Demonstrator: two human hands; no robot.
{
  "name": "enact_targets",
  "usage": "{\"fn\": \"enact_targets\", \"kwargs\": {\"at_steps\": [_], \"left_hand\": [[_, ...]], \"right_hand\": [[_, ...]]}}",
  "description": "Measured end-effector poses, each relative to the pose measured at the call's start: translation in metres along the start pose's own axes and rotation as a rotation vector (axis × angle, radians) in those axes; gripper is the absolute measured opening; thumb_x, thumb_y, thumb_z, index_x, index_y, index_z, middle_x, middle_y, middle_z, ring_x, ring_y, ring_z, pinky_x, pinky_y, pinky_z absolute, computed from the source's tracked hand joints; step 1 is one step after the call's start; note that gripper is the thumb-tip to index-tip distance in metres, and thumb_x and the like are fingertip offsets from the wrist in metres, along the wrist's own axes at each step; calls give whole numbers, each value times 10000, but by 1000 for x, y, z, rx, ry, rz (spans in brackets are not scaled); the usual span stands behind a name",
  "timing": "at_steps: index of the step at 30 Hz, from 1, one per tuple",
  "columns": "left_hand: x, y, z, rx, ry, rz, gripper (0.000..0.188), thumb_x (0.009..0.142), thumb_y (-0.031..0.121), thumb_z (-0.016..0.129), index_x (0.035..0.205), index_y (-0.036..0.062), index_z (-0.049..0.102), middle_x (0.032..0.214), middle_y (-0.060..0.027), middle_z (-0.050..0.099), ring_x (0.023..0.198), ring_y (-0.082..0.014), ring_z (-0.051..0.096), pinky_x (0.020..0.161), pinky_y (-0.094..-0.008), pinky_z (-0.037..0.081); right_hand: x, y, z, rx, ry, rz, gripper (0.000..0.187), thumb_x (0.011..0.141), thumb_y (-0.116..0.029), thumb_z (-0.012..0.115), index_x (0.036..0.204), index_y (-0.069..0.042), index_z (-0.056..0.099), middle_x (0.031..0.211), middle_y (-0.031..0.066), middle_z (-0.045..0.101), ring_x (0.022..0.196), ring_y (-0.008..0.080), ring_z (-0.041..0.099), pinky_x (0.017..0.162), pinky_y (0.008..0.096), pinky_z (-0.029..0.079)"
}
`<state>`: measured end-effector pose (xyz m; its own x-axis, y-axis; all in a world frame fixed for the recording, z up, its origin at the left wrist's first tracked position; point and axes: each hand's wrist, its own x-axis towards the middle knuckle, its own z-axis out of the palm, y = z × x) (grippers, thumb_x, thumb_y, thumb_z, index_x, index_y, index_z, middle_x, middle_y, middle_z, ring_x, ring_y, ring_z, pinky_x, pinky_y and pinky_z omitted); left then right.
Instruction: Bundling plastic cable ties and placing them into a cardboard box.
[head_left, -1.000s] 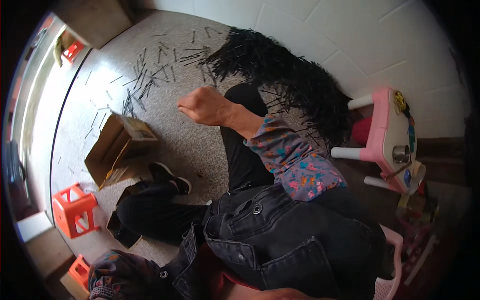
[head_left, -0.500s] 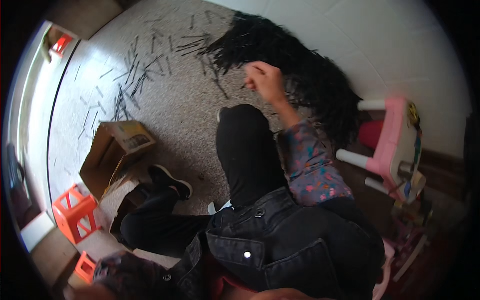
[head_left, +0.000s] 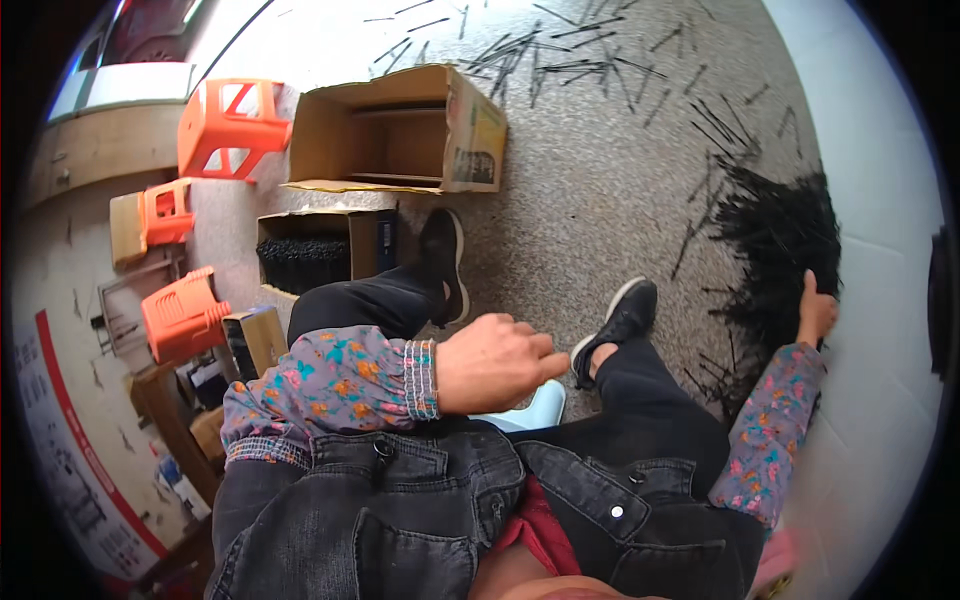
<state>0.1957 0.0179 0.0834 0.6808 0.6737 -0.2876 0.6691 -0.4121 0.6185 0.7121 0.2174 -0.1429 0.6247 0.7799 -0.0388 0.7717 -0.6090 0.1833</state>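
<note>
A heap of thin black sticks (head_left: pixel 775 240) lies against the white wall at the right. My right hand (head_left: pixel 817 312) is at the heap's wall side, its thumb apart from the fingers, which are partly hidden; no stick shows in its grasp. My left hand (head_left: pixel 493 365) is in front of my lap, fingers curled into a fist, and nothing sticks out of it. Left of my foot, a small open carton (head_left: pixel 300 215) holds tightly packed black sticks (head_left: pixel 305 262). Behind it a larger open cardboard box (head_left: pixel 474 130) lies on its side, its visible inside bare.
More black sticks (head_left: pixel 540 55) are scattered over the speckled floor (head_left: pixel 560 230) at the far side. Orange plastic stools (head_left: pixel 235 128) stand at the left, near a wooden cabinet (head_left: pixel 110 150). A pale blue seat (head_left: pixel 535 408) shows under me. The white wall (head_left: pixel 890 300) bounds the right.
My view has swung left, bringing the cartons and stools nearer the middle. My right hand has gone from above the heap to its wall side. My left hand has come up before my lap.
</note>
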Motion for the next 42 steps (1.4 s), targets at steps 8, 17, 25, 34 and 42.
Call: {"fn": "enact_targets", "kwargs": {"at_steps": [8,17,25,34,42], "left_hand": [[10,-9,-9,-14,-67,-108,266,776,169,567,1028,86,545,730,-35,501,689,-201,538,611,-328,433],[10,-8,-8,-38,-73,-86,264,774,168,568,1020,77,539,737,-38,492,698,-206,532,622,-332,430],[-15,4,-12,37,-18,-92,173,744,161,559,895,82,526,764,-53,541,737,-222,577,665,-348,446],[-46,1,5,103,114,16,216,751,207,595,918,90,522,770,-56,552,741,-219,587,661,-357,445],[-53,-12,-7,171,82,19,192,752,203,603,897,80,575,806,-114,623,777,-269,641,670,-397,501]], "right_hand": [[50,-4,84,110,-243,388,1207,588,-773,564,1321,123,222,1367,303,282,1244,412,326,1002,486,304],[15,18,133,152,-166,652,1066,625,-554,706,1343,68,223,1304,355,317,1166,427,416,929,497,382],[-85,6,26,201,-291,213,613,673,-424,666,1090,15,573,1108,258,541,1054,392,522,882,479,418],[-68,21,-44,324,59,-254,380,726,-256,617,897,83,591,873,202,620,795,279,613,702,414,486],[-144,-64,-217,1298,-645,-291,177,808,-53,511,654,-66,425,575,25,404,497,142,421,487,314,411]]}}
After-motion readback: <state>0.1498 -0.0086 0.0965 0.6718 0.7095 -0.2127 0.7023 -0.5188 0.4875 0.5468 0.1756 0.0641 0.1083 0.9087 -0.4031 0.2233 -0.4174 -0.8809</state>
